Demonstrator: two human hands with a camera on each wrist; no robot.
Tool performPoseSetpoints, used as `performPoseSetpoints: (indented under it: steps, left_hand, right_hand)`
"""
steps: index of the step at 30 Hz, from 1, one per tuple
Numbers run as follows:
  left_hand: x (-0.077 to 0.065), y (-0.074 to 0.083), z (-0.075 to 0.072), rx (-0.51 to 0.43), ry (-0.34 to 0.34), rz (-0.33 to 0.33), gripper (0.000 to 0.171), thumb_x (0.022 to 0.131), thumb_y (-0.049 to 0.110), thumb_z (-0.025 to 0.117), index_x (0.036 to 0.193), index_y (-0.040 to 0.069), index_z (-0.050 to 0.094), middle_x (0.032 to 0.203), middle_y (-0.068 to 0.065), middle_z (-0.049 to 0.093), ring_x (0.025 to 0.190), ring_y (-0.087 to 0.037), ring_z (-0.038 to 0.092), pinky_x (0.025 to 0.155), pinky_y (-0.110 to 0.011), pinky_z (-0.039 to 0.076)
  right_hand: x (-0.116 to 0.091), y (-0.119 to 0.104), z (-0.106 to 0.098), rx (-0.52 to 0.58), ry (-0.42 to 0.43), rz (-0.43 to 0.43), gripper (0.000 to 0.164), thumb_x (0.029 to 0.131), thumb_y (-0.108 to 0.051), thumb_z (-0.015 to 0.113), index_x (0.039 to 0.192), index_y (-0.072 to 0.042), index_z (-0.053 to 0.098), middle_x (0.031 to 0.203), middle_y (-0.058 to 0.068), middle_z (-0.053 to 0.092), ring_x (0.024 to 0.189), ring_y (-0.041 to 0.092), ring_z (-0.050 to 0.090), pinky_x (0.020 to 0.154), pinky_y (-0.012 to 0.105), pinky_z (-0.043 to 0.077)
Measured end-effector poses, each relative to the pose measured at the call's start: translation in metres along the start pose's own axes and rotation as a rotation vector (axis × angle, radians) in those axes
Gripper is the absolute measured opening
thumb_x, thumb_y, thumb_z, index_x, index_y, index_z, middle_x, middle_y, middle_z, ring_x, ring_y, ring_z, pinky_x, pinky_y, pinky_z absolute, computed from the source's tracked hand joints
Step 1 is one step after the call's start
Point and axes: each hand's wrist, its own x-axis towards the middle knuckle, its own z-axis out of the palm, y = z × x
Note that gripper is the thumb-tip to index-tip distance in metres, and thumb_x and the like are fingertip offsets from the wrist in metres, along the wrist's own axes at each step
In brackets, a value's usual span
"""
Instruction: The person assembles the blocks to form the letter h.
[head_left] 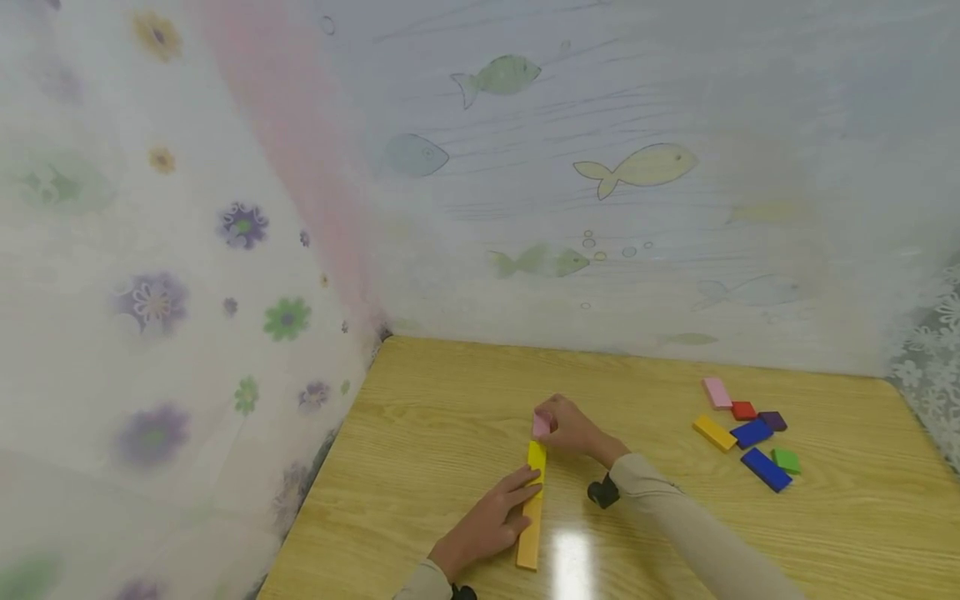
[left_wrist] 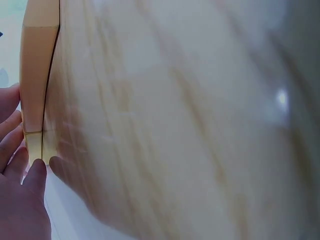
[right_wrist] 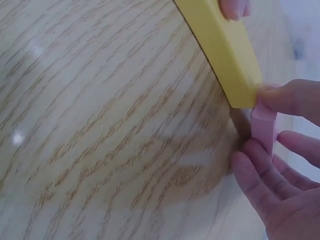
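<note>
A straight row lies on the table, with an orange stretch at the near end and a yellow block beyond it. My left hand rests on the row from the left, fingers fairly straight across the yellow block; in the left wrist view its fingertips touch the side where orange meets yellow. At the row's far end my right hand pinches a small pink block between thumb and fingers. In the right wrist view this pink block sits right at the end of the yellow one.
Loose blocks lie at the right of the wooden table: a pink one, a red one, a purple one, an orange one, two blue ones and a green one. Patterned curtains border the table.
</note>
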Motion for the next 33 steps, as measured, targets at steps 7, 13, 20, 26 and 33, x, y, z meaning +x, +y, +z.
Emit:
performPoseSetpoints:
  steps: [7,13,20,26,33]
  left_hand:
    - [-0.0003,0.0023,-0.0010,0.009,-0.007,-0.007,0.047,0.092,0.010,0.057,0.138,0.005,0.049,0.151,-0.004,0.032,0.140,-0.023,0.025,0.110,-0.043,0.030]
    - [-0.0003,0.0033,-0.0014,0.008,-0.007,-0.007,0.048,0.091,0.009,0.058,0.138,0.004,0.048,0.151,-0.004,0.031,0.140,-0.023,0.025,0.111,-0.043,0.029]
    - [0.0005,0.0027,-0.0009,0.010,-0.008,-0.003,0.048,0.091,0.010,0.058,0.137,0.004,0.048,0.151,-0.005,0.031,0.140,-0.025,0.025,0.110,-0.043,0.030]
    - [0.0018,0.0016,-0.0003,0.017,-0.012,-0.008,0.048,0.091,0.010,0.058,0.138,0.005,0.048,0.151,-0.003,0.031,0.140,-0.023,0.025,0.111,-0.043,0.029]
    - [0.0020,-0.0009,0.0022,0.043,-0.010,-0.011,0.048,0.091,0.011,0.058,0.138,0.006,0.049,0.151,-0.002,0.031,0.140,-0.022,0.025,0.111,-0.042,0.028]
  right_hand:
    - [-0.0007,-0.0005,-0.0009,-0.001,-0.012,0.013,0.042,0.081,-0.010,0.071,0.117,0.008,0.060,0.110,0.017,0.053,0.081,0.018,0.049,0.069,0.029,0.048]
    - [-0.0006,-0.0005,-0.0003,-0.029,-0.010,-0.013,0.042,0.080,-0.010,0.074,0.116,0.007,0.061,0.110,0.018,0.053,0.081,0.019,0.048,0.069,0.029,0.047]
    - [-0.0012,0.0006,-0.0017,-0.046,0.002,-0.069,0.033,0.081,-0.001,0.070,0.112,0.008,0.062,0.108,0.019,0.054,0.074,0.017,0.048,0.063,0.027,0.046]
    - [-0.0013,0.0024,-0.0017,-0.061,0.005,-0.093,0.029,0.081,0.000,0.068,0.109,0.008,0.062,0.104,0.017,0.054,0.072,0.016,0.047,0.062,0.026,0.045]
    - [-0.0033,-0.0007,-0.0025,-0.044,-0.013,-0.086,0.029,0.083,0.001,0.067,0.111,0.008,0.061,0.107,0.018,0.053,0.072,0.018,0.047,0.061,0.026,0.044]
